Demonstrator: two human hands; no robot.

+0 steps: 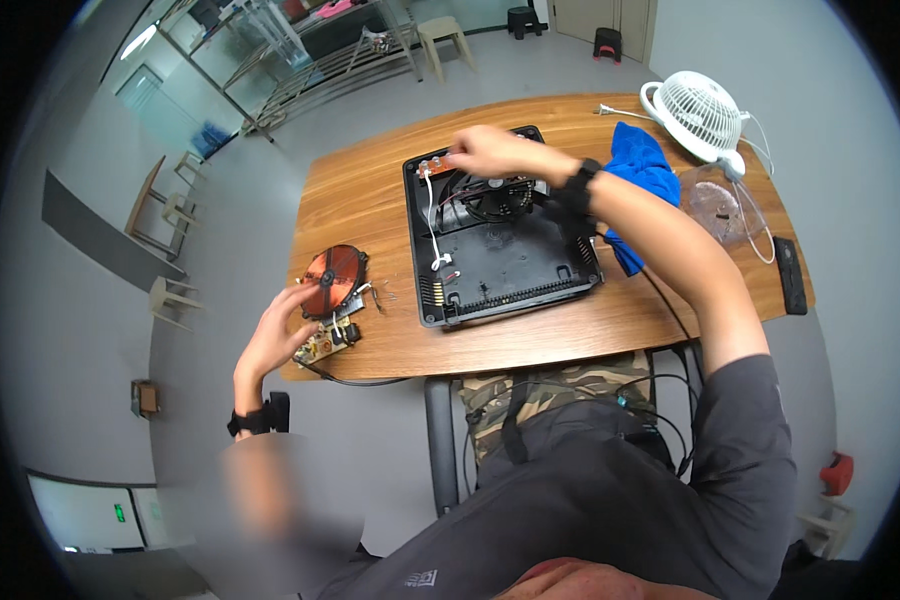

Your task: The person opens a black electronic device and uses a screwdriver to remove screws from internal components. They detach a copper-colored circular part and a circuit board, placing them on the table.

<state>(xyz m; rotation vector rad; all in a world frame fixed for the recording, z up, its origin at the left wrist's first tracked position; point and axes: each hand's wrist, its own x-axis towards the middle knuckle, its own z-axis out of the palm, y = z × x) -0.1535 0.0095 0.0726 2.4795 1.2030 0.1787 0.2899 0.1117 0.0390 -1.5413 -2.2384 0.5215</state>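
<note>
A black, shallow plastic appliance housing lies open on the table in front of me, with a black cooling fan in its far part. At its far left corner is a small orange circuit board with a white cable running from it. My right hand reaches over the housing, fingers closed at the board's right end. My left hand, fingers apart and holding nothing, hovers by a round copper coil. Just nearer than the coil is a larger circuit board, partly behind my fingers.
Small loose bits lie beside the coil. A blue cloth, a white caged fan, a clear plastic container and a long black object occupy the table's right side. A black cord runs off the near edge.
</note>
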